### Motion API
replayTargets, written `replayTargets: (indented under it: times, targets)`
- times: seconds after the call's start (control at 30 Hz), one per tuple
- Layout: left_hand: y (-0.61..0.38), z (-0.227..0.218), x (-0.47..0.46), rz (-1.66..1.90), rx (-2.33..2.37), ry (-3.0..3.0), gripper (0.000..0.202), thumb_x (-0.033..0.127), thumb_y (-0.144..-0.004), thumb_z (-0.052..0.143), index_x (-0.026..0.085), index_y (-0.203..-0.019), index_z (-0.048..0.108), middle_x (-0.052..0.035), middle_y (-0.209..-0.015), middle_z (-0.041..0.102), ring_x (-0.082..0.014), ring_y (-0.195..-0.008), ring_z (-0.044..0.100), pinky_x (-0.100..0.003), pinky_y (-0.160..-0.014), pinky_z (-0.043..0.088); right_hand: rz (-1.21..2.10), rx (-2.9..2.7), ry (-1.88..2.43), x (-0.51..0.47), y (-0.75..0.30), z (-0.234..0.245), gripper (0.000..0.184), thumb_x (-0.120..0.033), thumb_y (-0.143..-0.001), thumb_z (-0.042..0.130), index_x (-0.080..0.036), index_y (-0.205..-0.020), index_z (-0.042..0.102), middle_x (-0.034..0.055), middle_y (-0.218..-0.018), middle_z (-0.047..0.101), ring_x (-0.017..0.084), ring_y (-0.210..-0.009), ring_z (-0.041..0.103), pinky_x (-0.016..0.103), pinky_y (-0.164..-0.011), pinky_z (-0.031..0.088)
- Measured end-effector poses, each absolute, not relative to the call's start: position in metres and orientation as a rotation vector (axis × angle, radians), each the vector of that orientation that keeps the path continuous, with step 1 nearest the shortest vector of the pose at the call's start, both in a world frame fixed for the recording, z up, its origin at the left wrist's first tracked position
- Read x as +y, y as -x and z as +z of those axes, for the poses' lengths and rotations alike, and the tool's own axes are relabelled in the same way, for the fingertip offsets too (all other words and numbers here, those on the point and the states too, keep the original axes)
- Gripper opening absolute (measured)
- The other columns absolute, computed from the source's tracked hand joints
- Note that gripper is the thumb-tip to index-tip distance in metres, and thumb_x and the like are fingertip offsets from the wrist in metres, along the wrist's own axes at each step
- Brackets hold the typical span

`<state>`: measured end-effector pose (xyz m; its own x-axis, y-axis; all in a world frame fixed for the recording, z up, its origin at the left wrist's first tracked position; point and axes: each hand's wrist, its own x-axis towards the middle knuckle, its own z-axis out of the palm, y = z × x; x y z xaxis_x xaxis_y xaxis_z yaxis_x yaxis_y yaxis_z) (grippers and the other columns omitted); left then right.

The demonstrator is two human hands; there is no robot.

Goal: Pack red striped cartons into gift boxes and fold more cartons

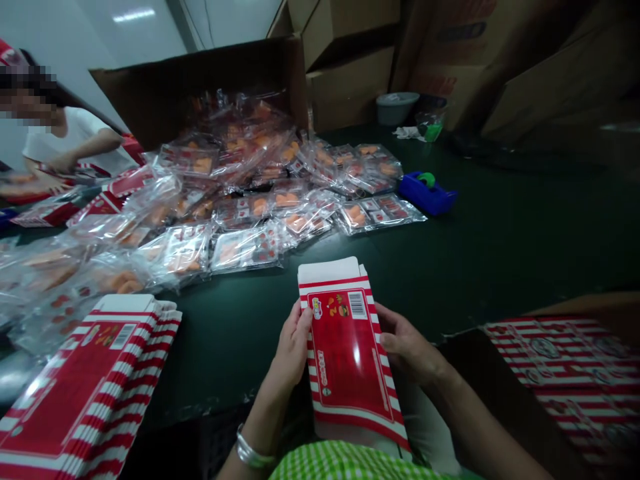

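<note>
We hold a red-and-white carton (350, 360) by its long sides, our left hand (294, 341) with its thumb on the printed face, our right hand (413, 348) clasping the opposite edge. Left of our grip leans a stack of similar cartons (75, 387). Beyond it, clear packets (245, 247) heap on the dark table (500, 247); farther right of them sits a blue tape dispenser (429, 197). A co-worker (80, 143) is far left.
</note>
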<state>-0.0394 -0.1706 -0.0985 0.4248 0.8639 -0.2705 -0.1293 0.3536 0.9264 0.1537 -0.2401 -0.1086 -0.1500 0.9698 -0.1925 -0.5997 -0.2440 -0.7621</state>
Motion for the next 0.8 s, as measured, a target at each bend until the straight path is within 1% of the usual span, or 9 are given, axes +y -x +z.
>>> replayTargets:
  times: [0.1,0.23,0.33,0.43,0.5,0.57,0.67,0.73,0.8]
  targets:
    - [0.044,-0.102,-0.169,0.785,0.989,-1.046,0.048,0.050,-0.088,0.052,0.019,-0.125,0.051,-0.0113,-0.123,0.064,-0.0257,-0.110,0.062,-0.036,-0.091,0.051,1.692,-0.595,0.901,-0.236,-0.153,-0.106,0.062,-0.032,-0.064,0.084,-0.020,-0.119,0.060,0.0126,-0.115,0.067,0.025,-0.095,0.067,0.037,-0.081,0.054]
    - [0.054,-0.105,-0.173,0.832,1.053,-1.062,0.058,0.042,-0.078,0.070,0.018,-0.125,0.046,-0.0116,-0.113,0.068,-0.0260,-0.098,0.066,-0.037,-0.084,0.055,1.719,-0.537,0.970,-0.232,-0.152,-0.108,0.053,-0.028,-0.067,0.082,-0.016,-0.114,0.062,0.0128,-0.112,0.068,0.025,-0.095,0.067,0.038,-0.084,0.054]
    - [0.058,-0.102,-0.175,0.795,0.915,-0.930,0.054,0.039,-0.077,0.070,0.018,-0.121,0.047,-0.0106,-0.107,0.070,-0.0253,-0.092,0.069,-0.038,-0.078,0.057,1.725,-0.537,1.009,-0.230,-0.149,-0.108,0.047,-0.029,-0.069,0.080,-0.014,-0.111,0.063,0.0126,-0.108,0.070,0.025,-0.095,0.067,0.039,-0.085,0.054]
    - [0.056,-0.099,-0.170,0.791,0.901,-0.908,0.052,0.035,-0.075,0.072,0.015,-0.117,0.050,-0.0113,-0.105,0.070,-0.0239,-0.091,0.068,-0.036,-0.080,0.055,1.759,-0.560,1.030,-0.229,-0.150,-0.106,0.049,-0.030,-0.072,0.078,-0.015,-0.117,0.061,0.0129,-0.111,0.069,0.026,-0.097,0.067,0.040,-0.087,0.053]
    - [0.053,-0.099,-0.164,0.836,0.921,-0.896,0.062,0.031,-0.072,0.074,0.014,-0.124,0.045,-0.0113,-0.104,0.070,-0.0236,-0.092,0.068,-0.035,-0.081,0.055,1.812,-0.567,1.036,-0.229,-0.153,-0.105,0.060,-0.031,-0.075,0.075,-0.016,-0.129,0.053,0.0148,-0.116,0.066,0.028,-0.100,0.066,0.041,-0.089,0.052]
    - [0.052,-0.101,-0.158,0.845,0.915,-0.873,0.083,0.027,-0.069,0.075,0.018,-0.138,0.029,-0.0094,-0.101,0.070,-0.0230,-0.087,0.068,-0.035,-0.076,0.056,1.835,-0.555,1.077,-0.229,-0.157,-0.105,0.079,-0.033,-0.077,0.074,-0.020,-0.144,0.034,0.0169,-0.121,0.063,0.029,-0.100,0.066,0.044,-0.088,0.052]
    - [0.055,-0.106,-0.154,0.744,0.868,-0.872,0.098,0.023,-0.067,0.076,0.023,-0.145,0.017,-0.0089,-0.102,0.069,-0.0234,-0.083,0.069,-0.035,-0.071,0.056,1.778,-0.562,1.162,-0.227,-0.164,-0.103,0.105,-0.037,-0.075,0.075,-0.037,-0.149,0.001,0.0160,-0.137,0.050,0.032,-0.102,0.065,0.051,-0.083,0.054]
    - [0.060,-0.107,-0.153,0.690,0.841,-0.872,0.093,0.024,-0.067,0.077,0.023,-0.143,0.023,-0.0104,-0.107,0.067,-0.0250,-0.087,0.068,-0.035,-0.071,0.056,1.769,-0.636,1.178,-0.223,-0.167,-0.102,0.108,-0.040,-0.072,0.077,-0.041,-0.148,0.000,0.0154,-0.144,0.041,0.034,-0.106,0.063,0.052,-0.082,0.054]
    - [0.064,-0.107,-0.152,0.646,0.844,-0.881,0.084,0.027,-0.067,0.077,0.021,-0.137,0.031,-0.0107,-0.104,0.068,-0.0262,-0.088,0.068,-0.035,-0.071,0.056,1.784,-0.724,1.203,-0.218,-0.169,-0.101,0.102,-0.042,-0.070,0.077,-0.036,-0.147,0.010,0.0170,-0.141,0.043,0.034,-0.107,0.062,0.050,-0.082,0.055]
